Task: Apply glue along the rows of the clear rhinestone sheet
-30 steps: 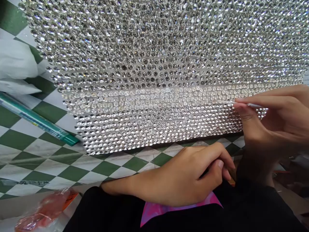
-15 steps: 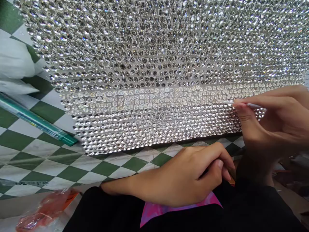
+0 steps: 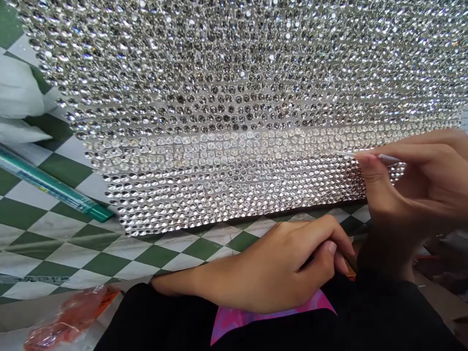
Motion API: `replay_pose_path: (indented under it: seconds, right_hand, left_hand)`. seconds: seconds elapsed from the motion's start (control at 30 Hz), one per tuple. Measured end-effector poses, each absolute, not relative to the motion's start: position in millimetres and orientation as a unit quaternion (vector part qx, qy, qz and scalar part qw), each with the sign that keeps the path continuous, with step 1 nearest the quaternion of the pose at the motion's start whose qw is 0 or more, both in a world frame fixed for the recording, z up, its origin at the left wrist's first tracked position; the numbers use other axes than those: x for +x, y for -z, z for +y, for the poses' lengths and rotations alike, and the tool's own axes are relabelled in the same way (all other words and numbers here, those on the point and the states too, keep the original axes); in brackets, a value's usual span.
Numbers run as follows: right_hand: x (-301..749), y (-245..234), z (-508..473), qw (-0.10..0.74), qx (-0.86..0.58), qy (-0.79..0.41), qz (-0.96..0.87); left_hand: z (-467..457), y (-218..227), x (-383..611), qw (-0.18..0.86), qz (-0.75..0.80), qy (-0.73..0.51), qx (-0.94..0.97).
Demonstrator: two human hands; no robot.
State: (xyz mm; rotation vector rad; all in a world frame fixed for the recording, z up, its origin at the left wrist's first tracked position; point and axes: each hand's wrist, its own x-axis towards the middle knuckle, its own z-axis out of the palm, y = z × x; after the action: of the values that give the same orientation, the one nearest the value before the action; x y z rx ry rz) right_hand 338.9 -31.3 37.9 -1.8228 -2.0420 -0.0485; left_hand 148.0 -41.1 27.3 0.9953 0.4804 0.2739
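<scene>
In the head view, our right hand (image 3: pixel 413 180) pinches a thin pale tool (image 3: pixel 389 159) between thumb and forefinger, its point over the rows of clear stones; we cannot tell whether it touches them. The sheet of stones (image 3: pixel 204 68) fills the upper part of our view, with a milkier band running across its lower portion. Our left hand (image 3: pixel 300 268) lies below the sheet's near edge, fingers loosely curled; we cannot tell whether it holds anything. At our left, a green marker (image 3: pixel 54 185) lies near the sheet's corner on the green-and-white checked cover (image 3: pixel 113 263).
</scene>
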Motion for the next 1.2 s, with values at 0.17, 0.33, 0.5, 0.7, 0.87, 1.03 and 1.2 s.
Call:
replay_pose_path:
  seconds: [0.17, 0.33, 0.5, 0.7, 0.87, 1.03, 1.2]
  right_hand:
    - [342, -41, -32, 0.165, -0.694, -0.016, -0.700]
    - [351, -36, -35, 0.174, -0.697, 0.021, -0.695]
    - [347, -33, -43, 0.331, -0.667, 0.023, -0.667]
    - [329, -40, -48, 0.388, -0.705, -0.038, -0.592]
    - [336, -37, -37, 0.330, -0.704, -0.061, -0.627]
    - [345, -37, -31, 0.280, -0.652, -0.029, -0.704]
    - [348, -38, -29, 0.271, -0.608, -0.005, -0.746]
  left_hand:
    - [-41, -28, 148, 0.843, 0.226, -0.122, 0.472]
    - [-42, -28, 148, 0.849, 0.233, -0.123, 0.459]
    - [-43, -27, 149, 0.834, 0.243, -0.143, 0.475]
    - [-45, -28, 149, 0.807, 0.274, -0.241, 0.465]
    - [-44, -28, 149, 0.806, 0.267, -0.248, 0.466]
    - [-45, -26, 150, 0.801, 0.269, -0.247, 0.474]
    - [-46, -26, 149, 0.796, 0.272, -0.242, 0.484]
